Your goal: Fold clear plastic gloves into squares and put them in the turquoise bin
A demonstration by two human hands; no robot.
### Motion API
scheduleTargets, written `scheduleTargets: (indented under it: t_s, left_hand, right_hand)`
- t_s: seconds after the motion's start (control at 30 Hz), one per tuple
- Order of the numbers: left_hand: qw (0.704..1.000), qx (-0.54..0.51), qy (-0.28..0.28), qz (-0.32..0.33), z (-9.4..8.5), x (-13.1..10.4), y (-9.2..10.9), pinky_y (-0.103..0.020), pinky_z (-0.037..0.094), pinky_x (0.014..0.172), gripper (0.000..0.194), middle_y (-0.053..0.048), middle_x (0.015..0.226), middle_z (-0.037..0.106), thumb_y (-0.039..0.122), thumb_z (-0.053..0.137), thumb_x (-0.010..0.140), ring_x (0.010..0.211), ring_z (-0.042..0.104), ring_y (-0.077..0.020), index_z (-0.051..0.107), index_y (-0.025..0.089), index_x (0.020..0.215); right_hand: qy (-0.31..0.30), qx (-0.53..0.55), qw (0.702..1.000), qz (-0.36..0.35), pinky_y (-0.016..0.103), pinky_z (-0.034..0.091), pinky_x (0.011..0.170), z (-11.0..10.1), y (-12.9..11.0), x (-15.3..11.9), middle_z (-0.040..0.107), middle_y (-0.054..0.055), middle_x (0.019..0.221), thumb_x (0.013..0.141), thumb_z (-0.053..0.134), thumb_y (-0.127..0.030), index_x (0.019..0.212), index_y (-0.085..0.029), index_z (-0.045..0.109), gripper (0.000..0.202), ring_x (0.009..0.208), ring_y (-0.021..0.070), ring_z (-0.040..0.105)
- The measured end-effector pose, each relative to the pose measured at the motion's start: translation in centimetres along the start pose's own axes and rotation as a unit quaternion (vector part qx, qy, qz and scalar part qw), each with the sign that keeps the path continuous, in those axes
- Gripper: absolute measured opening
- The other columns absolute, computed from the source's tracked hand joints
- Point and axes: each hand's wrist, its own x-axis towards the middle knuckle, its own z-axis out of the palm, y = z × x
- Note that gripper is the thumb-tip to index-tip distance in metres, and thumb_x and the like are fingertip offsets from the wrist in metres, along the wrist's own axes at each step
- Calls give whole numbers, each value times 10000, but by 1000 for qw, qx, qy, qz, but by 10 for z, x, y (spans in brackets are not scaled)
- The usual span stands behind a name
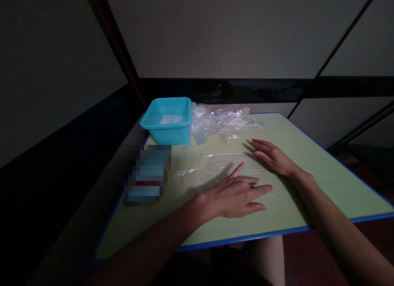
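A clear plastic bag (191,175) lies flat on the pale green table, and its outline is faint. My left hand (235,193) is over the bag's near part with its fingers spread, holding nothing. My right hand (272,156) rests at the bag's upper right edge, fingers stretched to the left, with nothing in it. Several crumpled clear bags (227,120) are heaped at the back of the table, beyond both hands.
A turquoise basket (170,135) with something white inside stands at the back left, beside the heap. In front of it a pixelated, blurred object (149,173) lies near the left edge. The table (326,183) has a blue rim; a wall panel rises behind.
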Motion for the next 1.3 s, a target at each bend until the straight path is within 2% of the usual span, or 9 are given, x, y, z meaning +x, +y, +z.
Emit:
scheduleTargets:
  t_s: [0.17,0.27,0.33,0.43,0.53,0.83,0.97,1.13,1.3]
  left_hand:
    - [997,-50,14,49,-9,0,3,-407,71,1080,435,-46,990,675,354,451,877,952,600,-161,398,131,1246]
    - [998,-31,16,56,-9,2,9,-371,125,1074,410,-30,895,691,310,446,877,843,623,-150,401,116,1235]
    - [999,0,19,32,-4,3,13,-380,145,1066,397,-50,997,664,301,433,885,932,598,-160,387,130,1240]
    - [998,47,26,-14,6,3,18,-442,141,1054,470,-124,1238,525,375,420,889,1178,444,-216,330,130,1280]
    - [998,44,20,-29,14,2,19,-472,138,1047,518,-144,1306,456,425,393,893,1258,341,-235,297,119,1300]
    - [994,-74,-44,68,-1,1,19,-391,124,1079,481,-49,1100,635,416,431,883,1009,582,-164,369,155,1282]
    - [991,-85,-25,97,-3,0,19,-337,165,1079,408,-27,949,691,318,420,897,864,629,-138,416,123,1255]
    - [991,-90,10,95,7,0,16,-338,205,1073,341,-46,1121,624,213,404,894,1007,574,-131,430,138,1226]
    - [992,-77,-4,101,11,0,17,-337,190,1080,343,-44,1025,667,227,411,892,937,613,-123,458,123,1215]
  right_hand:
    - [10,11,1000,6,460,373,967,-1,0,0,494,124,1270,904,342,-411,1246,-173,487,441,1155,253,458]
    - [8,15,1000,3,463,376,964,-1,0,0,500,111,1265,903,353,-402,1233,-192,500,417,1155,250,460]
    - [3,17,1000,1,465,376,964,0,0,-1,500,111,1265,903,356,-397,1231,-194,501,412,1157,248,459]
    - [-2,21,1000,0,460,380,963,0,-1,0,504,119,1259,902,357,-395,1227,-183,506,416,1151,250,464]
    - [-4,22,1000,1,458,385,960,0,-1,0,511,119,1251,901,357,-392,1221,-183,512,412,1145,249,470]
    - [-18,60,998,13,440,375,972,-1,-8,1,544,117,1220,906,354,-379,1199,-152,519,406,1132,233,483]
    - [-8,85,996,33,444,393,950,-2,-13,2,580,90,1178,905,351,-388,1166,-175,540,386,1092,231,516]
    - [4,112,993,46,436,385,958,-3,-19,2,574,77,1193,916,324,-385,1193,-190,515,389,1106,221,508]
    - [-7,141,989,34,451,351,990,-2,-25,3,581,30,1193,920,312,-389,1264,-258,441,390,1150,220,476]
